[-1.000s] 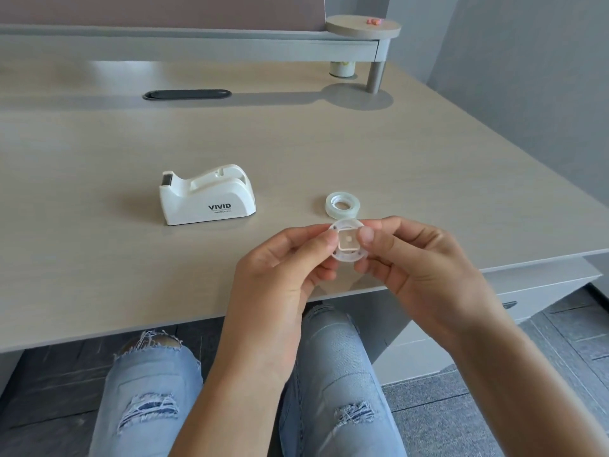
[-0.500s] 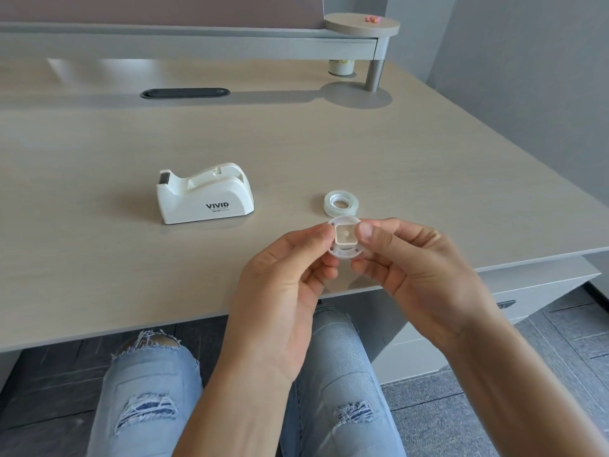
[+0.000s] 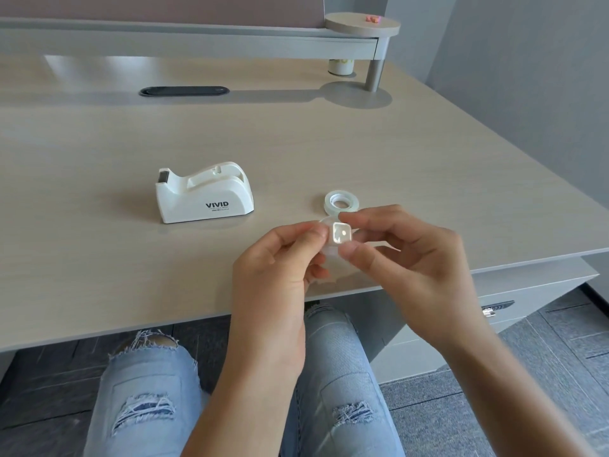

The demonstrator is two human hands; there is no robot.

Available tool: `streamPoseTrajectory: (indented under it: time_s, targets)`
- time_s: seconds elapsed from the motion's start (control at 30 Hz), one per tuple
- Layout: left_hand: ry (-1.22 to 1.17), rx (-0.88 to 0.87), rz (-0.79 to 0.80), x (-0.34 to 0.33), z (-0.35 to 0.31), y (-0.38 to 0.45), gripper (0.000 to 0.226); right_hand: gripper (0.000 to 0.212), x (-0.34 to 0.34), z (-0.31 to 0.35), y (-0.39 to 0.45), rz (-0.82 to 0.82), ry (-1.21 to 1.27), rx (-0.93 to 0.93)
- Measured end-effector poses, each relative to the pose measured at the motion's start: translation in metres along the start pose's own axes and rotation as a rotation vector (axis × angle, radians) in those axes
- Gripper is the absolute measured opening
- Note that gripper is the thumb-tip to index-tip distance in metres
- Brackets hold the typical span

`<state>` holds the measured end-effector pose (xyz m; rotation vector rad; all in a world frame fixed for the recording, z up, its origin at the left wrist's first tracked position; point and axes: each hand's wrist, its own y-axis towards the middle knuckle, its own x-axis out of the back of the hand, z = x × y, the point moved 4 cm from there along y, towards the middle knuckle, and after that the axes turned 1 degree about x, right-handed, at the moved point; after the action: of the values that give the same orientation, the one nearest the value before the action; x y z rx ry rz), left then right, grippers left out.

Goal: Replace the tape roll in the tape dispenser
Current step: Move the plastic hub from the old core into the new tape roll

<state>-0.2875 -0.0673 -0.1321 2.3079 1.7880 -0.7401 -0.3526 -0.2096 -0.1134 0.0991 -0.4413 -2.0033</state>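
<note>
A white tape dispenser (image 3: 204,192) marked VIVID stands on the desk, its roll bay bare. A clear tape roll (image 3: 341,202) lies flat to its right. Just in front of that roll, above the desk's near edge, my left hand (image 3: 280,268) and my right hand (image 3: 405,258) together hold a small clear plastic spool hub (image 3: 340,233) with a square centre. Right thumb and forefinger pinch the square part. Left fingertips grip the round rim, which is partly hidden behind the fingers.
The beige desk (image 3: 99,258) ends just below my hands. A raised shelf (image 3: 197,41) runs along the back, with a small white cup (image 3: 341,66) under its round end. A dark cable slot (image 3: 184,91) sits at the back. My knees are under the desk.
The hub has turned in my fingers, so its square centre now faces up more plainly. My right fingers have shifted onto the square part. Dispenser and tape roll have stayed put.
</note>
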Motion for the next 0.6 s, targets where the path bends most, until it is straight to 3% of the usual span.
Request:
streamPoseTrajectory:
  time_s: [0.13,0.37,0.6]
  targets:
    - [0.155,-0.084,-0.022,0.002,0.000,0.001,0.005,0.021,0.002,-0.001,-0.002,0.007,-0.115,0.060]
    - [0.711,-0.382,-0.124,-0.004,-0.010,0.012,0.006,0.009,0.019,-0.011,0.000,-0.216,-0.004,-0.069]
    - [1.050,-0.413,-0.039,-0.038,0.000,0.027,0.009,0.012,0.036,-0.023,0.013,-0.329,-0.024,-0.149]
